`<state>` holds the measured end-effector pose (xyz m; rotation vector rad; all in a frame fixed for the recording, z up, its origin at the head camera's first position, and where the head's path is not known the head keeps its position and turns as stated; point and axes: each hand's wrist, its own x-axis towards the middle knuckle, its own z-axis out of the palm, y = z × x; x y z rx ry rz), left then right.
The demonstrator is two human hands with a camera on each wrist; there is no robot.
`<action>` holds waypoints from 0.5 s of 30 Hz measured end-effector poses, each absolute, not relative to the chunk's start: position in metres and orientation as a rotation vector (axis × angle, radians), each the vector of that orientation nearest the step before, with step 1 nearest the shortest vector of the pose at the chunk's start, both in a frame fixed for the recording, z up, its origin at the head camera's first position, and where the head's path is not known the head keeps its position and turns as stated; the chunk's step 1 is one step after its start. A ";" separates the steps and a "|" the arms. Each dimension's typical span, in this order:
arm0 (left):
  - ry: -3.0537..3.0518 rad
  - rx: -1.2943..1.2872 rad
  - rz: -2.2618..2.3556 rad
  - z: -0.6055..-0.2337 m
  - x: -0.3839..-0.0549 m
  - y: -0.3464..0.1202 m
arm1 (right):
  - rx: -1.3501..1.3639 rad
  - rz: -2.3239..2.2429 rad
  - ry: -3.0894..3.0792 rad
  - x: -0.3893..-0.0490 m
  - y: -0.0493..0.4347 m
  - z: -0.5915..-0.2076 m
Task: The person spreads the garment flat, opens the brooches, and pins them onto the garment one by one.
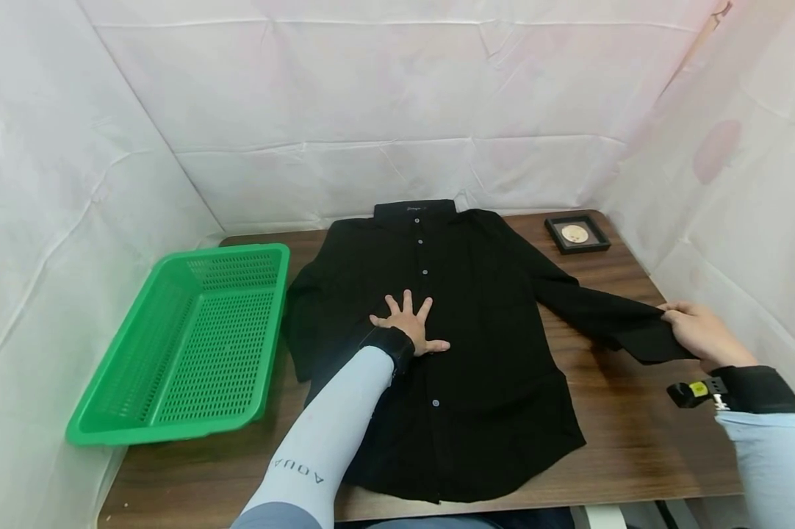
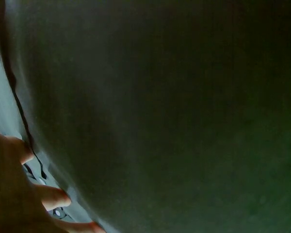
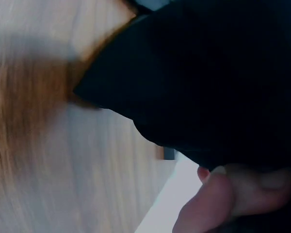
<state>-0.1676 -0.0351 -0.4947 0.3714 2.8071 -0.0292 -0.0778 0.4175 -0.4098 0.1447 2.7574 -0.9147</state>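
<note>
A black button-up shirt (image 1: 483, 353) lies front side up on the wooden table, its collar toward the back wall. Spread flat on the shirt's chest beside the button row is my left hand (image 1: 411, 327), fingers splayed. In the left wrist view dark shirt cloth (image 2: 160, 107) fills most of the picture, with a few fingertips (image 2: 56, 196) at the lower left. My right hand (image 1: 708, 334) pinches the cuff end of one sleeve (image 1: 609, 316), drawn out to the right. Up close in the right wrist view, thumb and fingers (image 3: 208, 204) grip the black cloth (image 3: 184, 87).
A green plastic basket (image 1: 275, 323) stands at the table's left side, close to the shirt. At the back right corner sits a small black square frame (image 1: 576, 234) with a pale round disc in it. White sheeting (image 1: 397, 95) walls the table at the back and sides.
</note>
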 end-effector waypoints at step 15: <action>2.798 0.369 -0.007 -0.499 -0.171 -0.035 | -0.707 -0.786 2.645 -0.061 0.326 -0.405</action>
